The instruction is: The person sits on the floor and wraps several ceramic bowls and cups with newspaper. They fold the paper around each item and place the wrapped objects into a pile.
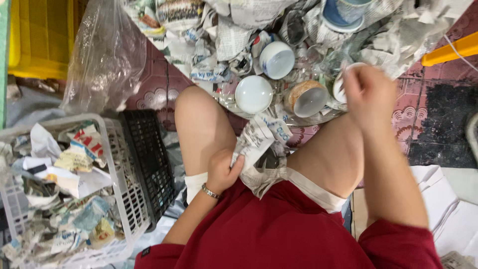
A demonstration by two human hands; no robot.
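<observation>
My left hand [222,171], with a metal bracelet at the wrist, grips a crumpled sheet of newspaper [261,142] that lies across my lap between my bare knees. My right hand [368,94] is raised over my right knee, blurred, its fingers curled with the back toward me; it hides part of a white cup [340,85]. Just beyond my knees, on crumpled newspaper, stand a white bowl [254,93], a blue-and-white cup [277,60] on its side and a brown-rimmed cup [307,98].
A white plastic basket [117,164] full of paper scraps stands at my left, beside a black crate [149,159]. Behind them are a clear plastic bag [104,55] and a yellow crate [42,37]. A blue dish [341,12] lies in the far newspaper pile. White sheets [448,199] lie at my right.
</observation>
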